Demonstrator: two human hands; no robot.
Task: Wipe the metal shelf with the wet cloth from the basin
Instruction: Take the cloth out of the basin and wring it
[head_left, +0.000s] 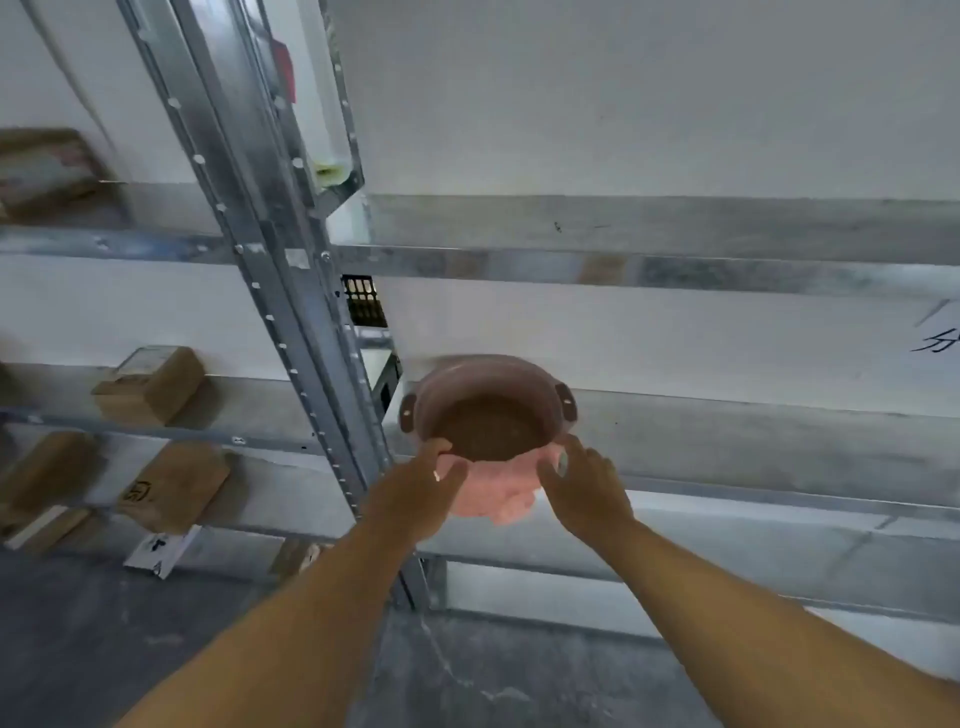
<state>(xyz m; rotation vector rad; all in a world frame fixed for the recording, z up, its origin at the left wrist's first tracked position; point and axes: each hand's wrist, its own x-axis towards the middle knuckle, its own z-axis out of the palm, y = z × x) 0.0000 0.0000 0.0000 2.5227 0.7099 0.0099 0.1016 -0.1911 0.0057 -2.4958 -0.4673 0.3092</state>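
A pink plastic basin (488, 402) with two dark side handles sits on a metal shelf (727, 447) board, close to the board's front edge and near its left end, just right of the galvanised upright post (291, 291). The basin holds murky brown water.

Both bare forearms reach forward to the basin's near rim. A pink wet cloth (493, 493) is bunched between the two hands, hanging over the front edge of the shelf just below and against the basin's near side. The left hand (421, 493) has its fingers (441, 452) curled around the cloth's left side, thumb on top, gripping it. The right hand (587, 488) presses against the cloth's right side with its fingers (558, 457) bent and slightly spread, holding the fabric from that side. The cloth sits directly between the two sets of fingers, touching both.

To the left of the post, lower shelf boards carry several brown cardboard parcels (150, 384), and a white paper label (163, 551) hangs off a lower front edge. Dark handwritten marks (935, 340) show on the white board at the far right. A grey concrete floor (104, 649) lies below.
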